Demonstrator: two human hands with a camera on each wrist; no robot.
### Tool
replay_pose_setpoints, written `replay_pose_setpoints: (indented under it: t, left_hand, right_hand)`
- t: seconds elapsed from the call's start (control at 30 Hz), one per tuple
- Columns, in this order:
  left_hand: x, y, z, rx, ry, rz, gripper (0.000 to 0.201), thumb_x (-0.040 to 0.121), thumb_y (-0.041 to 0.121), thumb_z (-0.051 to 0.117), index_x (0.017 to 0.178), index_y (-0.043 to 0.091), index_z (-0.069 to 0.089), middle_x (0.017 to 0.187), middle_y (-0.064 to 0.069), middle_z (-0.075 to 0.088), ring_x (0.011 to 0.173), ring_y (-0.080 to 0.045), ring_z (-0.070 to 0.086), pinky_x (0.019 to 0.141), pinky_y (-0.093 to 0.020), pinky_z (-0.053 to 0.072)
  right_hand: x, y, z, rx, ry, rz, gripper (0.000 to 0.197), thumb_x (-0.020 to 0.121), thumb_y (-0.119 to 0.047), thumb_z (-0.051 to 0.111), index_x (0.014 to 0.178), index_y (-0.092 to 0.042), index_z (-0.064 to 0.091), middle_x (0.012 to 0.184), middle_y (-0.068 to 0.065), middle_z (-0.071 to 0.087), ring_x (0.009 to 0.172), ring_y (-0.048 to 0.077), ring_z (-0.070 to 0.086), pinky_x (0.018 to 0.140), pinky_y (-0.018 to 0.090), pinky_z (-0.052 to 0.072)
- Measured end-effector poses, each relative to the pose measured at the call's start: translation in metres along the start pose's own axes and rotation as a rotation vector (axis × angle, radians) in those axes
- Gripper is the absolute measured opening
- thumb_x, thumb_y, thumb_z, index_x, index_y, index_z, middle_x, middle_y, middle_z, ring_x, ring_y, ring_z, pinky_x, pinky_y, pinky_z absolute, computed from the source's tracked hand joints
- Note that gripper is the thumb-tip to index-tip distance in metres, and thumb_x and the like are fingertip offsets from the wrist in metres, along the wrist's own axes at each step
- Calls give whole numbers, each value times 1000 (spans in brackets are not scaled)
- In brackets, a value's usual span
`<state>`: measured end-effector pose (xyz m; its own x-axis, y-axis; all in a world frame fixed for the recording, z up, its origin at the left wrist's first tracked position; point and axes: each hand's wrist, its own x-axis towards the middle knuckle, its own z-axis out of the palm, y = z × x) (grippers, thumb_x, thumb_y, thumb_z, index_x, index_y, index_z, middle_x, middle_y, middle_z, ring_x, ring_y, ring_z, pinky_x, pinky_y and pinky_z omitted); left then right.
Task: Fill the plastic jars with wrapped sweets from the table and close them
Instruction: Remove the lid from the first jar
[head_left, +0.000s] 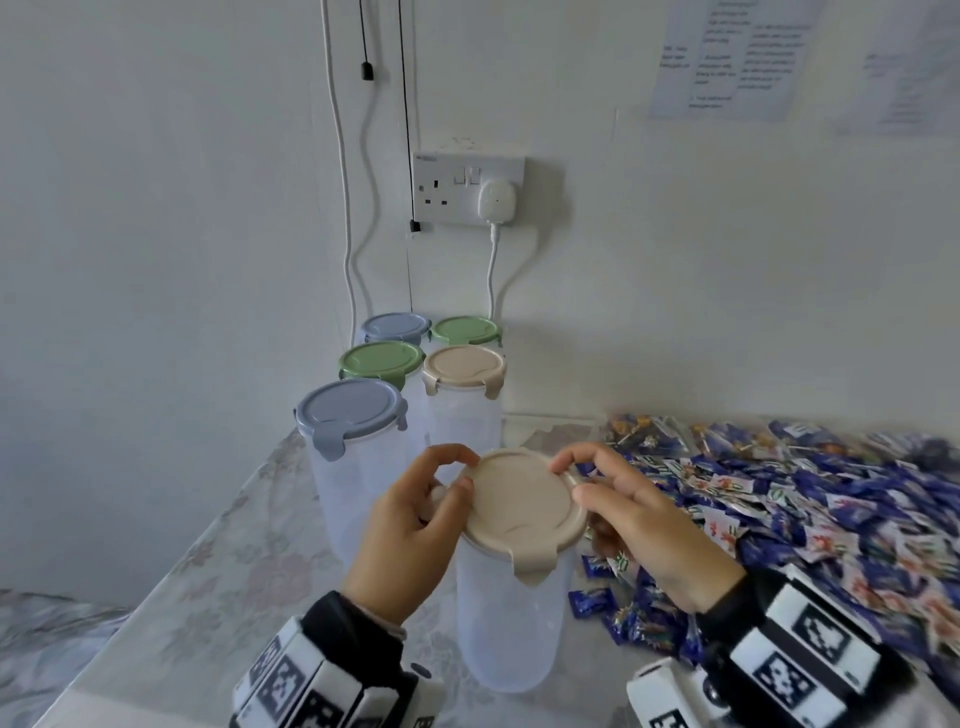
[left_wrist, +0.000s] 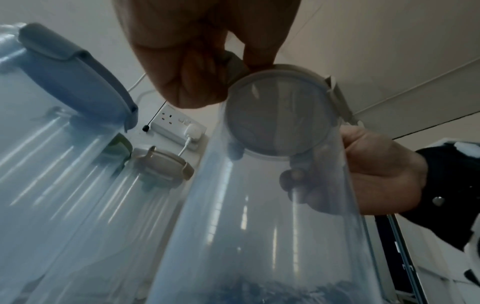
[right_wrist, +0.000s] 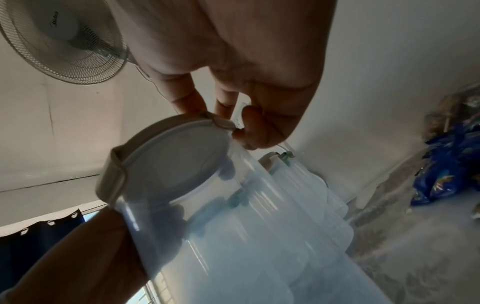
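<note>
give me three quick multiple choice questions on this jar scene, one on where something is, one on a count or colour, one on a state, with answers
1. Where does the pile of wrapped sweets lie?
A. right of the near jar
B. left of it
C. inside it

2. How many lidded jars stand behind the near jar?
A. three
B. five
C. seven

3. What is in the near jar?
A. full of sweets
B. half full
C. nothing seen

Answers: 1 A, the head view shows the pile on the table's right. 2 B, two blue, two green, one beige lid. 3 C, its clear wall shows no sweets, while the left hand and right hand pinch the beige lid.
</note>
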<state>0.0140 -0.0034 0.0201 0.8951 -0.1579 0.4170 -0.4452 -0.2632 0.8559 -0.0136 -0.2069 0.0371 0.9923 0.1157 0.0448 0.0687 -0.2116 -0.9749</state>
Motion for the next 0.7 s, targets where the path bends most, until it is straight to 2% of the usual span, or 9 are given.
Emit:
replay_pose_setpoints:
  t: [0.1,0.17,0.27,0.33,0.43,0.5,0.57,0.63,0.7]
  left_hand:
    - [-1,1,0,-22,14,24,16,91,12,54,89,24,65,47,9,32,42,-6,31,46,-9,28]
    - [0,-1,-3,-55,-25,-1,13,82,33,58,93,31,65,53,11,42,49,-4,40,51,-9,34]
    - [3,-8,-8,-190,-185,-86,49,63,49,60,111,44,59,99,9,65,89,-4,62,74,-15,46]
    - [2,-5,-10,-238,-283,-95,62,59,47,63,120,41,54,109,7,66,94,-4,62,71,-16,48]
    - [1,1,-11,-169,-312,-95,61,58,54,61,118,45,53,103,9,68,86,-6,61,66,-19,48]
    - [-1,2,-10,-161,-296,-95,54,58,56,59,111,45,58,92,7,68,77,-9,60,63,-21,48]
    - [-3,3,-10,-166,-260,-97,47,58,54,60,102,41,63,77,5,63,68,-10,56,60,-22,48]
    - [-7,5,-10,-151,-253,-97,44,58,54,61,100,40,62,68,4,57,63,-12,52,59,-23,47]
    - [-10,8,-9,-111,-257,-95,44,61,56,62,101,40,57,62,6,52,57,-10,48,57,-23,46]
  right_hand:
    - [2,1,0,0,-2,7,23,95,-4,42,103,-20,56,61,-3,34,54,8,31,50,21,30]
    - [2,0,0,32,13,1,20,94,-3,43,100,-17,55,63,0,33,54,9,30,49,20,29]
    - [3,-3,1,126,90,-38,18,91,3,49,90,-13,56,61,6,37,54,16,28,46,20,26]
    - [5,-5,2,126,102,-49,18,91,2,51,93,-14,59,72,13,43,60,23,31,49,23,29]
    - [8,-7,0,159,68,-51,23,93,-10,56,109,-26,59,88,18,52,76,29,45,66,34,40]
    - [7,-9,-3,135,41,-25,27,95,-15,54,117,-30,55,96,22,61,82,31,57,78,35,47]
    - [4,-10,-5,-28,59,-16,25,96,-20,51,118,-32,55,106,12,67,92,26,63,85,31,49]
    - [-2,-10,-6,-247,116,-66,19,97,-26,49,113,-33,56,103,2,66,95,17,63,84,24,49]
    - [-10,-11,-8,-404,131,-112,16,97,-31,48,110,-30,56,91,-4,65,79,6,62,70,16,46]
